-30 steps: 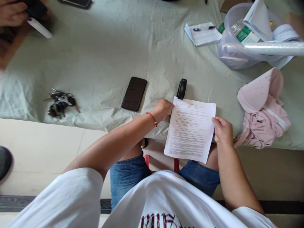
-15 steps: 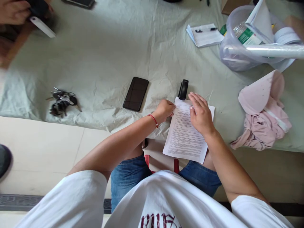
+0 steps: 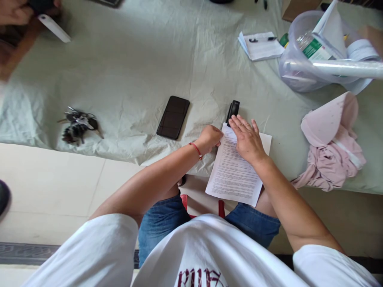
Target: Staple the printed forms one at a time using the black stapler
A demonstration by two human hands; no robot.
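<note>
Printed sheets of paper (image 3: 233, 171) hang partly over the table's front edge toward my lap. My left hand (image 3: 211, 138) is closed in a pinch at their upper left edge. Fingers stretched out, my right hand (image 3: 247, 139) lies over the upper part of the sheets, its fingertips at the near end of a black stapler (image 3: 235, 107). The stapler stands at the top edge of the paper; its near end is partly hidden by the fingers.
Left of the paper lies a black phone (image 3: 172, 117), and farther left a bunch of keys (image 3: 79, 124). Pink cloth (image 3: 332, 159) is on the right. Behind it stands a clear plastic tub (image 3: 289, 65) beside a notepad with a pen (image 3: 263, 50). Another person's hand (image 3: 14, 14) shows at upper left.
My right hand has moved a little left and flattened, its fingertips now reaching the stapler's near end. My left hand keeps its pinch on the paper's edge.
</note>
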